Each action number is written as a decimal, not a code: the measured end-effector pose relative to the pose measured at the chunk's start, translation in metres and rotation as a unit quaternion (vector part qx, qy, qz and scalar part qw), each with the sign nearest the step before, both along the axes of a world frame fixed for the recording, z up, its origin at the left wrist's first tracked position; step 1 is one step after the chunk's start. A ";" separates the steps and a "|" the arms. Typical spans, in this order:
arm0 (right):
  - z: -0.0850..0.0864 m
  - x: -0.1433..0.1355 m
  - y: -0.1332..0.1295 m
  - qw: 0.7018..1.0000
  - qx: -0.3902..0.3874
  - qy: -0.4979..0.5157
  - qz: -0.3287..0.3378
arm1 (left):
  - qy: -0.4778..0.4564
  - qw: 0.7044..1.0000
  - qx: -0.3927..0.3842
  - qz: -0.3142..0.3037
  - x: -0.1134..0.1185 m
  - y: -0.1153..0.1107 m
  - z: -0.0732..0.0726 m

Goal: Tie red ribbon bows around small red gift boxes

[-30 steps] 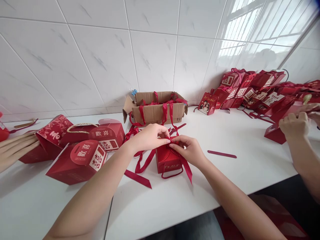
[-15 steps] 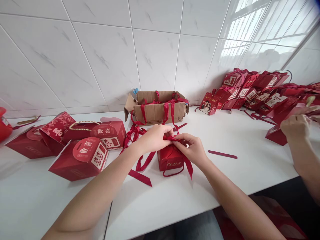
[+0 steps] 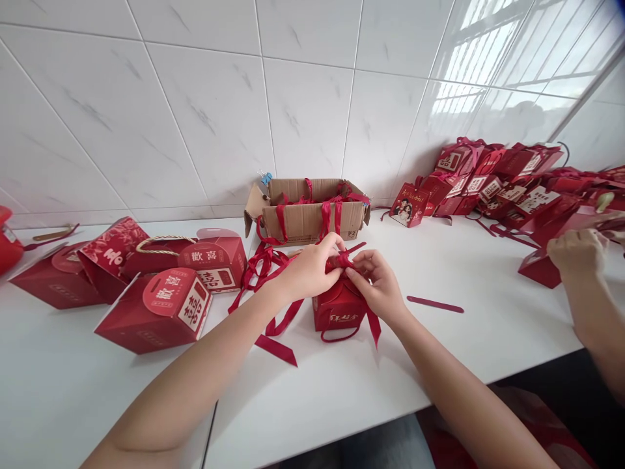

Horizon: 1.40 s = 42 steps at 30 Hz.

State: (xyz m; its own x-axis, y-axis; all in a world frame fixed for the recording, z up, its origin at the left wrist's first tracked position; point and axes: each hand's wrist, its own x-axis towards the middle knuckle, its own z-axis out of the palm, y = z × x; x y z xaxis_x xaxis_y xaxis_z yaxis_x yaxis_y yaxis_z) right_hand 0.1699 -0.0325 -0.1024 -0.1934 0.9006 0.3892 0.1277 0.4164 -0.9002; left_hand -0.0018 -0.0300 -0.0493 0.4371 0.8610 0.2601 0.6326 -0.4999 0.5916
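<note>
**Red ribbon (image 3: 344, 260) gathered between two hands atop a small red gift box (image 3: 339, 314)**

The gold-lettered box stands upright on a white table (image 3: 273, 410), centred before the person, likely for easy reach from both sides. The left hand (image 3: 315, 268) grips the ribbon between thumb and fingers; the right hand (image 3: 377, 280) pinches it opposite, seemingly to hold it taut. Just behind, an open cardboard carton (image 3: 307, 225) has ribbons draped over its front wall, probably for quick picking. Printed boxes (image 3: 159, 316) cluster leftward. Far right, a co-worker's hand (image 3: 577, 251) is near piled, ribboned boxes (image 3: 476, 182).
</note>
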 end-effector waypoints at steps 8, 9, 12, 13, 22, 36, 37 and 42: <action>0.000 0.003 0.005 0.984 -0.108 0.108 0.095 | -0.044 0.999 0.027 0.004 0.005 0.005 -0.012; -0.001 0.003 0.006 0.982 -0.109 0.118 0.099 | -0.054 0.998 0.033 0.010 0.006 0.007 -0.015; -0.004 0.001 0.009 0.979 -0.111 0.143 0.089 | -0.068 0.995 0.064 0.044 0.008 0.011 -0.020; -0.005 0.001 0.009 0.979 -0.113 0.150 0.079 | -0.060 0.994 0.076 0.055 0.007 0.011 -0.019; -0.001 0.000 0.007 0.988 -0.105 0.113 0.009 | 0.075 0.995 0.054 -0.026 0.002 0.002 -0.002; 0.006 -0.002 -0.002 0.996 -0.068 0.058 -0.020 | 0.081 0.989 0.095 -0.084 -0.008 0.015 -0.009; 0.006 -0.002 -0.002 0.997 -0.062 0.048 -0.026 | 0.082 0.987 0.108 -0.088 -0.008 0.016 -0.010; 0.004 -0.001 -0.001 0.998 -0.048 0.033 -0.021 | 0.059 0.985 0.132 -0.091 -0.007 0.021 -0.018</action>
